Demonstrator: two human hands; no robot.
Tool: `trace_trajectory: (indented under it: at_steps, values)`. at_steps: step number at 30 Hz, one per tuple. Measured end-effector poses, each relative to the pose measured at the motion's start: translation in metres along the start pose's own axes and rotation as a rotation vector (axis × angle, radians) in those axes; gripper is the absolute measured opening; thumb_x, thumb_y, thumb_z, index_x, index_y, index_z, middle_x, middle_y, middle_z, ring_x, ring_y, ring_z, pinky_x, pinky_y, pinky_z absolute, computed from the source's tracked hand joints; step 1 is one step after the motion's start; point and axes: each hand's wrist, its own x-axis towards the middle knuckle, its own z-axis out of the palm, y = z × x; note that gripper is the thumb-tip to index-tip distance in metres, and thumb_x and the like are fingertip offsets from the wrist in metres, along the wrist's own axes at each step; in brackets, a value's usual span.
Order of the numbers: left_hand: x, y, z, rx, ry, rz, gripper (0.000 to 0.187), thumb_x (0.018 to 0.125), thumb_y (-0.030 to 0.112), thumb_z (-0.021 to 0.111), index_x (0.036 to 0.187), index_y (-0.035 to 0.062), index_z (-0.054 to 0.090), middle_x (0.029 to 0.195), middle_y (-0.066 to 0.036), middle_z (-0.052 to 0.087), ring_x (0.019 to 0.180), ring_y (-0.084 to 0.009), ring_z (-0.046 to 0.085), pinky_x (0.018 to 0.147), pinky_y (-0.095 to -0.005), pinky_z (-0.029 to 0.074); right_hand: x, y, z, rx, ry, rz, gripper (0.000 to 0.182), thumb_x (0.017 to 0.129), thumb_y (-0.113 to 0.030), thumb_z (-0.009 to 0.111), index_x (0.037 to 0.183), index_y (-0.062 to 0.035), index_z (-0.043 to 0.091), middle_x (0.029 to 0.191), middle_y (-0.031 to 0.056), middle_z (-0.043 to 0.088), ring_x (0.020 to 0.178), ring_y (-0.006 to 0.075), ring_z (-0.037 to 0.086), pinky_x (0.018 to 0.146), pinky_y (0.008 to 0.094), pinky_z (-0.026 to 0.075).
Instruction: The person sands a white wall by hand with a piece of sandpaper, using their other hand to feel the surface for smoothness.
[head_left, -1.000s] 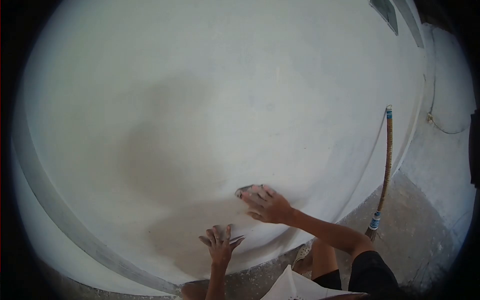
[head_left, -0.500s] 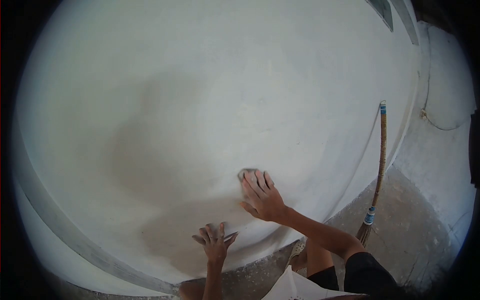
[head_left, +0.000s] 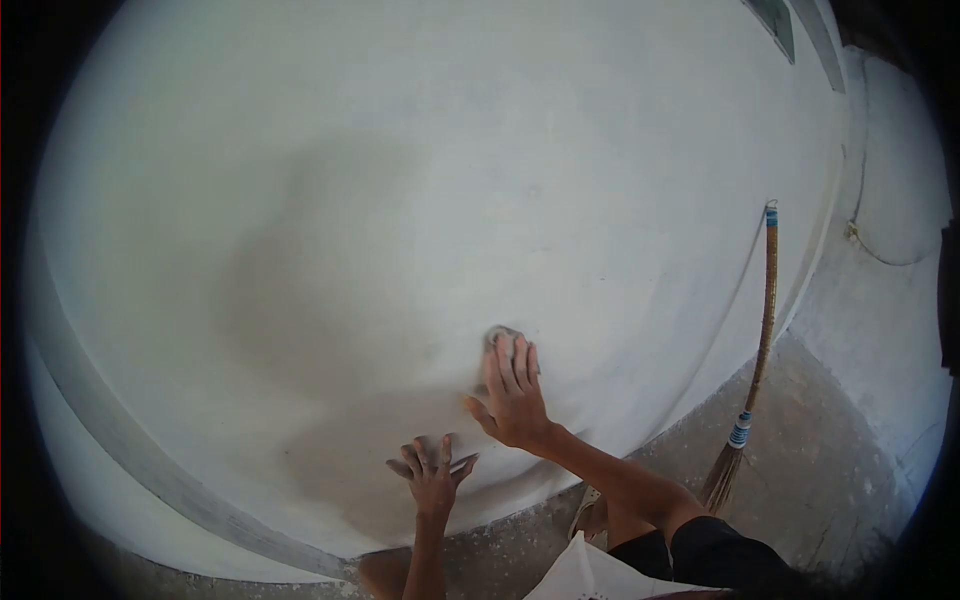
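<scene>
My right hand [head_left: 514,395] presses a small grey pad [head_left: 503,334] flat against the white wall [head_left: 600,180]. The pad shows only at the fingertips; the palm and fingers cover the rest. To the lower left, my left hand [head_left: 433,480] has its fingers spread, with the fingertips at the wall and nothing held. Dust greys the fingers of both hands. Shadows lie on the wall around and above the left hand.
A broom [head_left: 768,300] leans upright on the wall at the right, its bristles down on the grey concrete floor [head_left: 800,450]. A thin cord [head_left: 880,258] hangs on the far right wall. My shoe [head_left: 586,510] and bent legs are at the bottom.
My right hand and the pad have shifted slightly up, and the hand now points more upright. My left hand stays nearly in place, and the view has tilted a little.
</scene>
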Motion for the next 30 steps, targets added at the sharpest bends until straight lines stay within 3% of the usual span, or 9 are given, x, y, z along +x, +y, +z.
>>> trace_trajectory:
  at_steps: [3, 5, 8, 12, 18, 25, 27, 29, 30]
  values:
    - [-0.003, -0.003, 0.000, -0.033, -0.033, -0.006, 0.103, 0.074, 0.067, 0.076, 0.157, 0.0285, 0.030, 0.167, -0.021, -0.002, 0.153, -0.0463, -0.003, 0.110, -0.0805, 0.003, 0.032, -0.006, -0.009, 0.040, 0.034, -0.011, 0.071, 0.096, -0.042, 0.061, 0.141, 0.0109, 0.044, 0.150, 0.0314, 0.040, 0.137, 0.0538, 0.037, 0.112, 0.0619, 0.030]
    - [-0.006, -0.004, 0.001, 0.006, -0.064, -0.032, 0.103, 0.075, 0.073, 0.071, 0.159, 0.0359, 0.025, 0.167, -0.018, -0.001, 0.153, -0.0465, -0.001, 0.109, -0.0804, 0.006, 0.037, -0.004, -0.008, 0.072, 0.002, -0.078, 0.076, 0.097, -0.044, 0.057, 0.140, 0.0165, 0.040, 0.149, 0.0392, 0.035, 0.137, 0.0616, 0.030, 0.112, 0.0694, 0.022]
    - [-0.002, -0.003, -0.002, -0.012, -0.053, -0.016, 0.104, 0.074, 0.068, 0.075, 0.158, 0.0294, 0.027, 0.167, -0.020, -0.001, 0.153, -0.0452, -0.004, 0.110, -0.0802, 0.003, -0.007, 0.012, 0.012, 0.083, -0.029, -0.036, 0.076, 0.097, -0.044, 0.057, 0.140, 0.0161, 0.041, 0.149, 0.0389, 0.035, 0.137, 0.0612, 0.030, 0.112, 0.0698, 0.022]
    - [-0.002, -0.003, -0.003, 0.007, -0.037, -0.007, 0.104, 0.074, 0.069, 0.075, 0.159, 0.0305, 0.026, 0.167, -0.020, 0.000, 0.153, -0.0452, -0.004, 0.110, -0.0800, 0.003, -0.041, 0.017, 0.022, 0.016, -0.072, -0.044, 0.076, 0.097, -0.046, 0.057, 0.140, 0.0156, 0.042, 0.149, 0.0380, 0.035, 0.137, 0.0613, 0.030, 0.112, 0.0704, 0.022]
    - [-0.002, -0.005, 0.000, -0.012, -0.025, -0.004, 0.106, 0.073, 0.068, 0.076, 0.158, 0.0311, 0.026, 0.167, -0.019, -0.001, 0.154, -0.0439, -0.005, 0.111, -0.0787, 0.001, 0.034, -0.010, -0.004, 0.119, 0.035, -0.044, 0.074, 0.097, -0.046, 0.057, 0.138, 0.0144, 0.045, 0.149, 0.0373, 0.036, 0.136, 0.0593, 0.033, 0.112, 0.0701, 0.022]
    - [-0.004, 0.000, 0.003, 0.010, 0.005, -0.042, 0.106, 0.073, 0.072, 0.073, 0.159, 0.0340, 0.025, 0.168, -0.018, -0.001, 0.153, -0.0444, -0.002, 0.112, -0.0780, 0.002, -0.068, 0.013, 0.038, 0.044, -0.099, -0.041, 0.075, 0.097, -0.049, 0.055, 0.137, 0.0145, 0.046, 0.149, 0.0363, 0.038, 0.135, 0.0593, 0.035, 0.110, 0.0706, 0.024]
    - [-0.004, -0.003, 0.009, 0.045, 0.010, -0.041, 0.105, 0.074, 0.077, 0.069, 0.159, 0.0370, 0.024, 0.168, -0.017, 0.000, 0.153, -0.0451, 0.000, 0.111, -0.0790, 0.005, -0.050, 0.021, 0.024, 0.035, -0.148, -0.021, 0.075, 0.098, -0.048, 0.053, 0.137, 0.0147, 0.045, 0.147, 0.0383, 0.037, 0.133, 0.0610, 0.036, 0.110, 0.0711, 0.024]
    - [-0.006, -0.003, 0.008, 0.039, 0.021, -0.032, 0.104, 0.074, 0.077, 0.068, 0.159, 0.0370, 0.024, 0.168, -0.017, 0.000, 0.153, -0.0460, 0.001, 0.110, -0.0796, 0.006, -0.010, 0.031, 0.001, 0.006, -0.118, 0.010, 0.076, 0.099, -0.044, 0.051, 0.141, 0.0174, 0.037, 0.150, 0.0409, 0.030, 0.137, 0.0630, 0.029, 0.112, 0.0711, 0.020]
    - [-0.006, -0.002, 0.007, 0.030, 0.016, -0.026, 0.104, 0.074, 0.077, 0.068, 0.159, 0.0370, 0.024, 0.168, -0.017, 0.000, 0.153, -0.0460, 0.001, 0.110, -0.0796, 0.006, 0.011, 0.034, -0.012, 0.005, 0.002, 0.063, 0.074, 0.098, -0.042, 0.054, 0.141, 0.0166, 0.039, 0.151, 0.0389, 0.032, 0.137, 0.0618, 0.029, 0.113, 0.0684, 0.021]
